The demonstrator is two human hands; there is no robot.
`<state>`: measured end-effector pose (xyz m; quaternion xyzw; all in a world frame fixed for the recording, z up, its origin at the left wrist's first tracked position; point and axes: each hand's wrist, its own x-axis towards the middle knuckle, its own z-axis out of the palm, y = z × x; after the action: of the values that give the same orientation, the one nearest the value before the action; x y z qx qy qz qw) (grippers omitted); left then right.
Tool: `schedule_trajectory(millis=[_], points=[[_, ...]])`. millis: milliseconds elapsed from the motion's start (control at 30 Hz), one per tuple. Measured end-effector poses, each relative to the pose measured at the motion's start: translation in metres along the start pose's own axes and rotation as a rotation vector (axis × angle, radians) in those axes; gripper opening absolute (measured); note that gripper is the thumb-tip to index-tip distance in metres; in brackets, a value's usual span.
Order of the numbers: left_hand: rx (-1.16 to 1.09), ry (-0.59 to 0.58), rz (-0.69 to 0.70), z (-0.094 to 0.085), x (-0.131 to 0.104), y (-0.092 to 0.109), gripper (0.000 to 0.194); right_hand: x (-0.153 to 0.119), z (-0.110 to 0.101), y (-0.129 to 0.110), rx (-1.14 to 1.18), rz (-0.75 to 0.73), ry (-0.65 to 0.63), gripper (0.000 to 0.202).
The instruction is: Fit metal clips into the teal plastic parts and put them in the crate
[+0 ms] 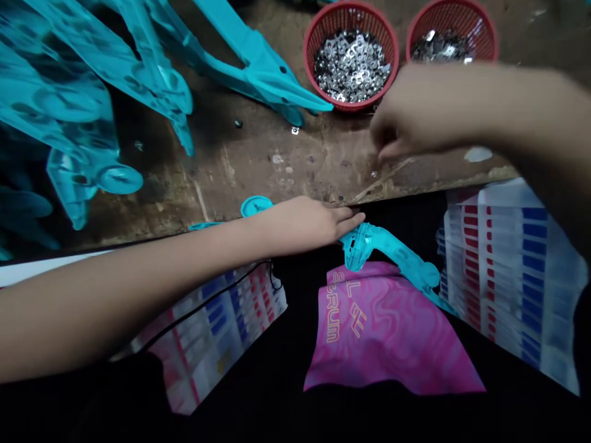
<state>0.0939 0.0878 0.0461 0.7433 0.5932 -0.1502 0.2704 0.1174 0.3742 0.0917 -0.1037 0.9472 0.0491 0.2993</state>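
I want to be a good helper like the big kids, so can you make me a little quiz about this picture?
1. How many round red plastic baskets of small silvery metal pieces can you see?
2. True or false: the bare left hand touches a long turquoise plastic part.
3. Which is nearer the bare right hand?
A) the baskets
B) the swirly pink panel with printed letters

Key: 1. two; 2. true; 3. A
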Motion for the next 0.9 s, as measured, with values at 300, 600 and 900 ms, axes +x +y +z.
schedule_trajectory(millis=[300, 600, 900], points=[[0.037, 0.085, 0.016, 0.000, -0.004, -0.010, 0.082, 0.028, 0.034, -0.022, 0.043, -0.189, -0.146, 0.024], [0.089, 0.019, -0.029, -0.001, 0.000, -0.012, 0.083, 0.031, 0.033, -0.024, 0.088, -0.174, -0.207, 0.016], [0.035, 0.038, -0.044, 0.000, 0.000, -0.015, 0.081, 0.037, 0.044, -0.015, 0.119, -0.206, -0.167, 0.017]])
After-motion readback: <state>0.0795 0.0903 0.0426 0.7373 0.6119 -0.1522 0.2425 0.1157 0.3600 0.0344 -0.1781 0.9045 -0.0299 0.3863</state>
